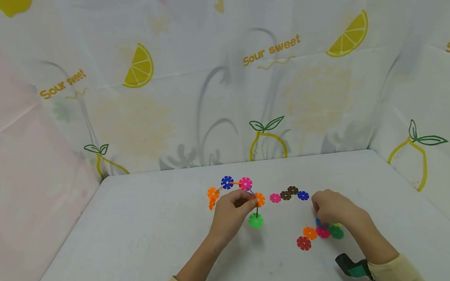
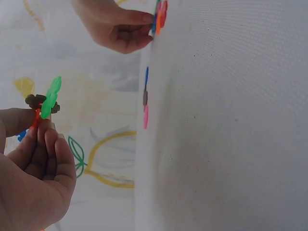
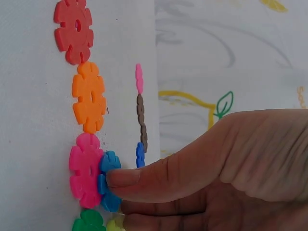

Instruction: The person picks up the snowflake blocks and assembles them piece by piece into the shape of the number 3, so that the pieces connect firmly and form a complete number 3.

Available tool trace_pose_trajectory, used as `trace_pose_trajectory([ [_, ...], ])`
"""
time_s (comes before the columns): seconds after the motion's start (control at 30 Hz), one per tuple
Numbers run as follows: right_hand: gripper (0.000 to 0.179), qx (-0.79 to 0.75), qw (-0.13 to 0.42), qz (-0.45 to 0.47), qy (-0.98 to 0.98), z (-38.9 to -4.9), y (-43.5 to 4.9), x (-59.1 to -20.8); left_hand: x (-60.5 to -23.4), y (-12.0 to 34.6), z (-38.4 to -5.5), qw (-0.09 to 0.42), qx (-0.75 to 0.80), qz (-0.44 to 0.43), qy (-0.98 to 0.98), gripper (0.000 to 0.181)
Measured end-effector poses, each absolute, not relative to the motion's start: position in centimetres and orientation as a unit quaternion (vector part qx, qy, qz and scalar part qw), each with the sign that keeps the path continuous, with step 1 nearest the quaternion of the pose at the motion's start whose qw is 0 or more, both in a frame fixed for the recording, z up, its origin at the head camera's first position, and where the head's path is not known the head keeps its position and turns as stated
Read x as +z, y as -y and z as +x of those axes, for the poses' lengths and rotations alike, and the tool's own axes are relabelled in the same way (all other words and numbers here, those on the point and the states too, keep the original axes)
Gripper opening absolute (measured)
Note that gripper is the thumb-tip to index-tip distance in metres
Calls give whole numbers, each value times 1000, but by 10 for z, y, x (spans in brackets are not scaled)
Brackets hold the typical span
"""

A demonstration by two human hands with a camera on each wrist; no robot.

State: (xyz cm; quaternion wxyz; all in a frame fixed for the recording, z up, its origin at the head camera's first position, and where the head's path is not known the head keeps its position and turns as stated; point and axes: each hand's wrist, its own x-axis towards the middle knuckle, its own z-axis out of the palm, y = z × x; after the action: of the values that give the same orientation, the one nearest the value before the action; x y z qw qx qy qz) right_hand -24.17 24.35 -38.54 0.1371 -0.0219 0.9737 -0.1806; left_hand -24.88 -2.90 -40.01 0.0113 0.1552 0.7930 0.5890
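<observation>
My left hand (image 1: 229,214) pinches a curved chain of slotted plastic flower discs between thumb and fingertips. Its bright green disc (image 1: 256,221) hangs at the near end, beside an orange disc (image 1: 261,199); a pink disc (image 1: 245,184) and a dark blue disc (image 1: 227,182) lie along the far side. In the left wrist view a brown disc (image 2: 34,100) crosses the green one. My right hand (image 1: 336,206) pinches a light blue disc (image 3: 110,180), its thumb against the face. That disc overlaps a pink disc (image 3: 85,171) on the table, near a dark green disc (image 1: 336,232).
An orange disc (image 1: 310,233) and a red disc (image 1: 303,243) lie left of the right hand. Farther back, a pink disc (image 1: 275,198), brown discs (image 1: 285,195) and a blue disc (image 1: 303,195) form a row. Lemon-printed curtains (image 1: 180,118) border the white table (image 1: 136,245).
</observation>
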Motion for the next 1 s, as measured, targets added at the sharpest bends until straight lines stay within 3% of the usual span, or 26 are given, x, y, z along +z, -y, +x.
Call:
trace_pose_trajectory([
  [1.0, 10, -222, 155, -41, -962, -241, -245, -382, -402, 30, -250, 14, 578, 163, -800, 15],
])
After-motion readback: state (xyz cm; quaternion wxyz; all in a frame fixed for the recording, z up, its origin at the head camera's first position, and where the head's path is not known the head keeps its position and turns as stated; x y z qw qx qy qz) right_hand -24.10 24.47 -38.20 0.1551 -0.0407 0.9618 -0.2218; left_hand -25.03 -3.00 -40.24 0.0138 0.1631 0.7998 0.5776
